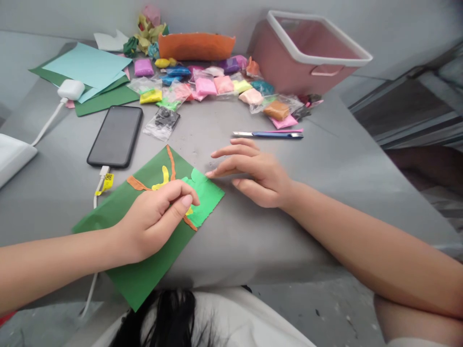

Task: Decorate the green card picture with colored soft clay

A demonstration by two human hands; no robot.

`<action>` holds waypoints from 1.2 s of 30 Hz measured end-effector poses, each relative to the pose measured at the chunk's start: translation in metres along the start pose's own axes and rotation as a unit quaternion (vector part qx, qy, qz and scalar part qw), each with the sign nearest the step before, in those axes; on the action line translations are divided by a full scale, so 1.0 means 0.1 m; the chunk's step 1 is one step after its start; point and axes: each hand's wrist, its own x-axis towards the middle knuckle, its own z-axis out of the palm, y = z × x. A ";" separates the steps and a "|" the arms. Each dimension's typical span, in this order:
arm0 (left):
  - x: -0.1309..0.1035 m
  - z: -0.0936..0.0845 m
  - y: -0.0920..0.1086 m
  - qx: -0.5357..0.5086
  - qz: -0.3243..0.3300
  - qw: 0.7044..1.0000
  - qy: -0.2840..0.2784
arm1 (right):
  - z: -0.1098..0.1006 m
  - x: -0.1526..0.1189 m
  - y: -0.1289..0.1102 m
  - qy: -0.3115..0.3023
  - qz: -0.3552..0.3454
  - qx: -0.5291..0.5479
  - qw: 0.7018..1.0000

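Note:
A dark green sheet [144, 274] lies at an angle near the table's front edge. Orange strips [171, 161], yellow pieces [165, 176] and a bright green patch [208, 195] are spread on it. My left hand [155, 221] rests over the sheet, its fingers curled and thumb close to the index finger; anything between them is hidden. Just right of the sheet, my right hand [251, 171] has its fingers apart and holds nothing, the index fingertip beside the bright green patch's edge.
A phone [115, 136] with a white cable [94, 197] lies left of the sheet. Behind are bagged coloured clay packets [206, 86], a blue-handled cutter [277, 135], an orange clay piece [197, 46], coloured paper [87, 70], a white charger [71, 89] and a pink bin [289, 72].

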 end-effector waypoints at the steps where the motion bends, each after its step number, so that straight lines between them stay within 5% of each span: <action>1: 0.00 0.00 0.01 0.000 -0.001 1.000 0.000 | 0.00 0.00 0.00 -0.008 -0.005 -0.002 1.000; 12: -0.05 0.00 0.02 0.004 -0.032 0.999 -0.003 | 0.03 -0.02 0.03 -0.007 -0.036 -0.046 0.998; 17: -0.09 0.02 0.09 -0.002 -0.059 0.998 0.019 | 0.00 0.01 0.01 0.038 0.018 0.057 0.997; 19: -0.05 0.02 0.08 0.007 -0.050 0.998 0.022 | -0.02 0.03 0.02 0.095 0.096 0.176 0.975; 23: 0.17 -0.01 0.01 0.027 0.020 0.999 -0.025 | -0.08 0.08 0.10 0.210 0.236 0.394 0.864; 30: 0.50 -0.07 0.00 -0.035 0.046 0.997 -0.048 | -0.18 0.10 0.06 0.170 0.339 0.557 0.739; 33: 0.50 -0.07 0.03 -0.147 0.027 0.989 -0.018 | -0.13 0.12 -0.06 0.147 0.333 0.583 0.726; 36: 0.48 -0.06 0.05 -0.216 0.000 0.976 -0.019 | -0.08 0.14 -0.19 0.116 0.306 0.574 0.751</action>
